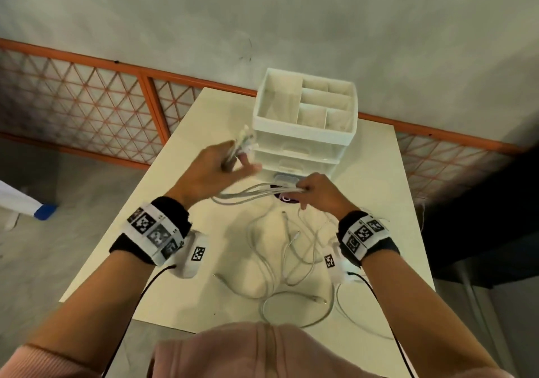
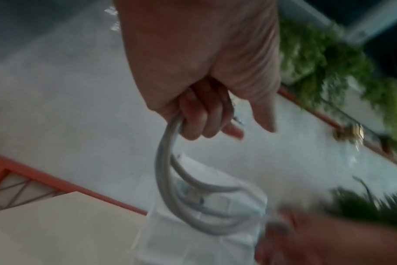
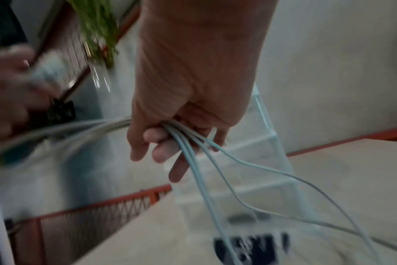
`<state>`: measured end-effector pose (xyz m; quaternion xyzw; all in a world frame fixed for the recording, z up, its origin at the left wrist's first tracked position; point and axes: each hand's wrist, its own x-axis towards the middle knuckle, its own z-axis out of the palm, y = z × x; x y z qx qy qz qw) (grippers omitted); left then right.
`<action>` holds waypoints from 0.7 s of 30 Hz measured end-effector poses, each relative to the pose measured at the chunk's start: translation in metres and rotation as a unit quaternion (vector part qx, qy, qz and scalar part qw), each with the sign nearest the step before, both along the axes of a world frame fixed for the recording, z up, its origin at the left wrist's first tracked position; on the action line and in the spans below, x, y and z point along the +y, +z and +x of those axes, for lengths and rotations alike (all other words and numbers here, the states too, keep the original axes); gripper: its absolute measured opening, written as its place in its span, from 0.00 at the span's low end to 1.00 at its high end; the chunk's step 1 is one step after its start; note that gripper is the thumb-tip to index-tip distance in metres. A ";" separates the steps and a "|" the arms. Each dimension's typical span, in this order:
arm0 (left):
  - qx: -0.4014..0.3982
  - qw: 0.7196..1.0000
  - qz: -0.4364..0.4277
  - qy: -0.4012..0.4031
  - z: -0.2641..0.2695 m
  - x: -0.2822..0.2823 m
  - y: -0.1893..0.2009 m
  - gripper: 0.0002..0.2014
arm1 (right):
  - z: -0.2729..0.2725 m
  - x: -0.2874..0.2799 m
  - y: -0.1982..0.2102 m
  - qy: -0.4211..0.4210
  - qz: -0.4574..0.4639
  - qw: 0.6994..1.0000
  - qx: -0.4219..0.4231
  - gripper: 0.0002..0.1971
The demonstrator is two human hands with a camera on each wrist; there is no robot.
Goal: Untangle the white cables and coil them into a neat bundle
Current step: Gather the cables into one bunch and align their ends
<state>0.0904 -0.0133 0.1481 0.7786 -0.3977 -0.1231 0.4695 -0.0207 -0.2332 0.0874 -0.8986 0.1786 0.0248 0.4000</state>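
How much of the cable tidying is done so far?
Done: several strands are gathered together. In hand: the left hand grips the white cables near their plug ends, and the right hand grips them further along. Left: most of their length lies in loose, crossing loops on the table; no neat bundle yet.

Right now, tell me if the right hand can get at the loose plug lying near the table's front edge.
Probably not freely: the right hand grips the cables, so it is occupied. The plug itself lies uncovered on the table.
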 end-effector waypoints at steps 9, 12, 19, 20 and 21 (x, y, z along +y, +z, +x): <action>0.062 0.998 -0.014 0.008 -0.016 -0.029 -0.014 0.12 | 0.008 0.009 0.079 0.051 -0.004 0.996 -0.074 0.16; 0.023 0.991 -0.109 0.073 -0.001 -0.024 0.001 0.13 | 0.001 -0.013 0.066 0.014 0.021 0.998 -0.059 0.21; -0.016 0.963 -0.127 0.237 0.040 0.003 -0.017 0.11 | -0.028 -0.062 0.030 -0.104 0.068 0.990 -0.060 0.16; -0.007 0.964 -0.084 0.251 0.043 0.005 -0.027 0.11 | -0.029 -0.062 0.035 -0.104 0.096 0.987 -0.074 0.14; 0.019 0.965 -0.027 0.261 0.046 0.008 -0.036 0.11 | -0.029 -0.061 0.042 -0.099 0.110 0.985 -0.086 0.14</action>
